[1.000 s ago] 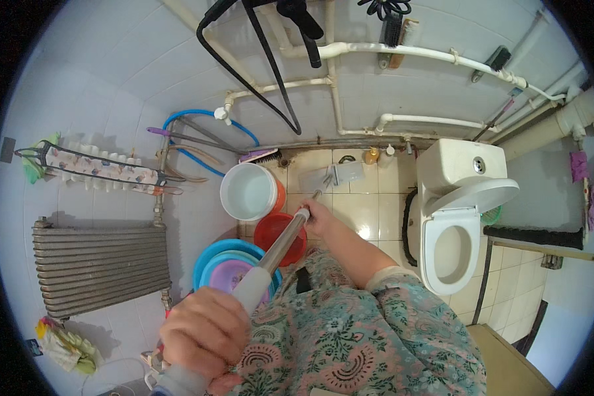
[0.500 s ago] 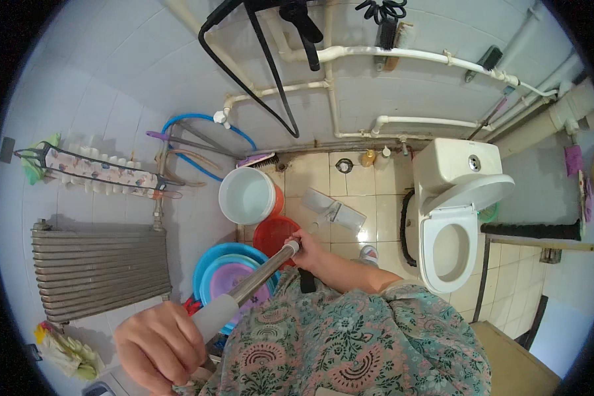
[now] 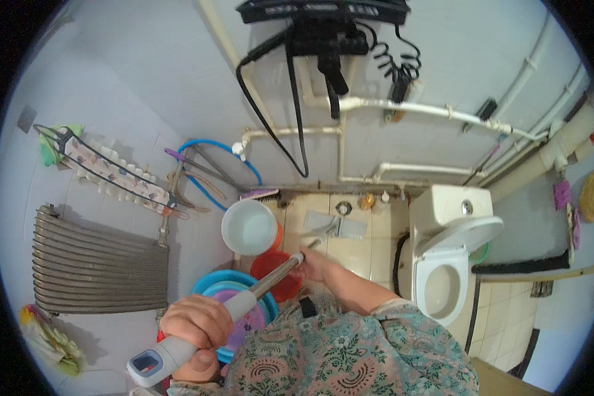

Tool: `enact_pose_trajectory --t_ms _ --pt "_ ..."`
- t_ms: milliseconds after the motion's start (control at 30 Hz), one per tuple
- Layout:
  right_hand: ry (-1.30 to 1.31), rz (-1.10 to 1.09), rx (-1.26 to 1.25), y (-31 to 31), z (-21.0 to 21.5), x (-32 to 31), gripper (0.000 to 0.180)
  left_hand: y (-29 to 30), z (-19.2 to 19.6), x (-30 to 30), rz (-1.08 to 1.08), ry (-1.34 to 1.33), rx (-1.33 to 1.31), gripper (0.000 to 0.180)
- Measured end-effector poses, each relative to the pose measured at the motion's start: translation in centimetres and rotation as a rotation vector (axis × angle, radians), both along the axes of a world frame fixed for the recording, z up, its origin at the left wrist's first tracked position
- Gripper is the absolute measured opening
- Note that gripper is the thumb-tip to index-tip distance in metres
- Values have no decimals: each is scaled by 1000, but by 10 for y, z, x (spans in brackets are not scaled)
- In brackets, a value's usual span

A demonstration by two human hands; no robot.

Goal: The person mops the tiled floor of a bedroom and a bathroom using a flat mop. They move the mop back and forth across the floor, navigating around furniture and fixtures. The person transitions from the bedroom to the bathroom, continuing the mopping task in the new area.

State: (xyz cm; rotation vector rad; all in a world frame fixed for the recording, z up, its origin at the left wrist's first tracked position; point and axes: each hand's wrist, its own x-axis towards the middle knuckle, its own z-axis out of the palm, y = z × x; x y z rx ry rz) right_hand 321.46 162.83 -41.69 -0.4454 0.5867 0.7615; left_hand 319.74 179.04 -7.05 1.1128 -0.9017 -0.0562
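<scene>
My left hand (image 3: 198, 321) is closed around the thick white grip at the upper end of a long-handled flat mop (image 3: 244, 303). Lower on its metal pole, my right hand (image 3: 312, 264) is wrapped near the joint. The pole slants away from me to the mop's wide grey head (image 3: 353, 228), which lies crosswise on the beige tiled floor (image 3: 356, 254), just short of a round floor drain (image 3: 343, 208). Beside my right hand, partly behind the pole, sits a red basin (image 3: 287, 288).
A white-lined orange bucket (image 3: 249, 228) holding water stands left of the mop head. Stacked blue and purple basins (image 3: 208, 280) lie under the pole. A white toilet (image 3: 442, 290) with its lid raised is on the right. A radiator (image 3: 102, 264) hangs on the left wall.
The mop head has slid away toward the far wall and turned from slanted to crosswise. Both hands moved with the pole, the left one rightward. My view has tilted up.
</scene>
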Motion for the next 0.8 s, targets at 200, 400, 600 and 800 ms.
enact_pose_trajectory --t_ms 200,400,600,800 --pt "-548 241 -1575 -77 61 63 57 40 -31 25 -66 -9 -183 24" --pt "-989 -527 -2128 -187 211 196 60 55 -37 31 -33 42 -232 25" --pt "-821 -389 -2168 -205 242 214 33 77 -46 38 -55 105 -276 25" --pt "-731 -382 -1955 -172 279 204 31 68 -62 53 147 118 -275 27"
